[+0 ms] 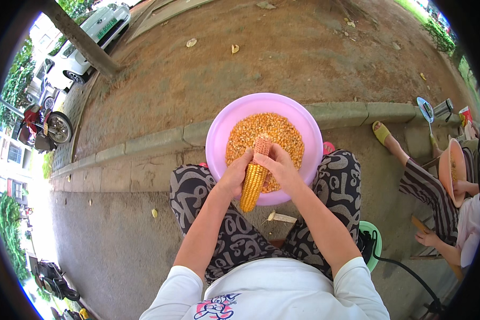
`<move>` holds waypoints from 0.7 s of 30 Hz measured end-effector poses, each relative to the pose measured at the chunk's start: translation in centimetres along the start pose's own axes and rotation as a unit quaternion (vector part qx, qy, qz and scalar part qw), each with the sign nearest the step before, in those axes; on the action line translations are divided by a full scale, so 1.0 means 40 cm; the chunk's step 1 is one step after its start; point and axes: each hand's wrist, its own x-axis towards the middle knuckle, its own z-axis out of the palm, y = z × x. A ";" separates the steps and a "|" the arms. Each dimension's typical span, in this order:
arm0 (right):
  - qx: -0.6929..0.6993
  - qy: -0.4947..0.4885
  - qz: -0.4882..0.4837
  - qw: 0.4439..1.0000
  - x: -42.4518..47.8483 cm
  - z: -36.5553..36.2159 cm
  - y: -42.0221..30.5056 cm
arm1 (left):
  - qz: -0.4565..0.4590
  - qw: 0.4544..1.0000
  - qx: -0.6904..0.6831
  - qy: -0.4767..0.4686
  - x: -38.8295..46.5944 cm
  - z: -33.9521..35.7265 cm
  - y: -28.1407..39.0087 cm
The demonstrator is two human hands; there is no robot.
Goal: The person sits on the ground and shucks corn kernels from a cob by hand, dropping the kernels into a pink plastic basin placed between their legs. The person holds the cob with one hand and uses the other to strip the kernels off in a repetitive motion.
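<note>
Both of my hands grip one ear of dried corn point(253, 188) above a pink plastic basin point(220, 124). The ear's far end is a bare reddish cob, while yellow kernels still cover the near part. My left hand point(237, 170) holds it from the left, its thumb near the edge of the kernels. My right hand point(280, 162) wraps the bare section, thumb lying across it; some of its fingers are hidden behind the ear. Loose corn kernels point(264, 122) cover the bottom of the basin, which sits between my knees.
A pale bare cob point(284, 218) lies on the pavement below the basin. At my right stands a green tub point(371, 240) with black straps. Further right a seated person holds an orange basin point(448, 172). A stone kerb point(152, 142) runs beyond my feet; a motorcycle point(44, 128) stands far left.
</note>
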 end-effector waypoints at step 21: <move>0.075 -0.123 0.041 0.989 -0.002 -0.014 -0.061 | 0.061 0.986 0.054 -0.144 -0.039 0.006 0.008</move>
